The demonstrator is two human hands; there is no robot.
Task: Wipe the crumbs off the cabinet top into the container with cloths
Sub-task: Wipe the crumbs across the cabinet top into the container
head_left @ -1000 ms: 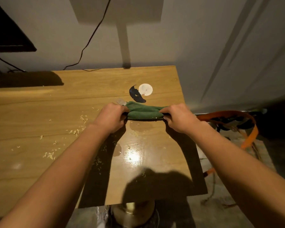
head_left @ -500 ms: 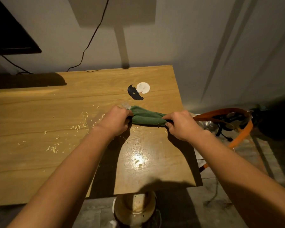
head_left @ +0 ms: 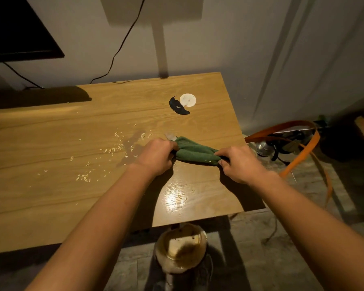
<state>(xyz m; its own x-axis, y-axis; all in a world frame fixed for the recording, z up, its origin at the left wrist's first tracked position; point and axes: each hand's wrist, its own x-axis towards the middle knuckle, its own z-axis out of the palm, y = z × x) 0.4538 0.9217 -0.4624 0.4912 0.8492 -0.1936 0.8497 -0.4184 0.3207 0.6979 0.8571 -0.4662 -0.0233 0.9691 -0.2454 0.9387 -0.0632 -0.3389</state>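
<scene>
Desk (head_left: 51, 206): glossy wooden top, front edge nearest the camera.

Container (head_left: 160, 244): on the floor just below that front edge, between the forearms, mouth up.

Left hand (head_left: 156, 158), right hand (head_left: 240, 164): each curled round one end of the green cloth (head_left: 194, 153). The cloth is bunched into a roll between them, low at the desk's right end; whether it touches the wood is unclear.

Crumbs (head_left: 114, 150): scattered left of the left hand, a few in the glare patch near the front edge.

Judgement: readying a sweep. Press the roll flat, start beyond the leftmost crumbs, and drag slowly to the edge above the container. Quick strokes would likely flick bits past its mouth.
</scene>
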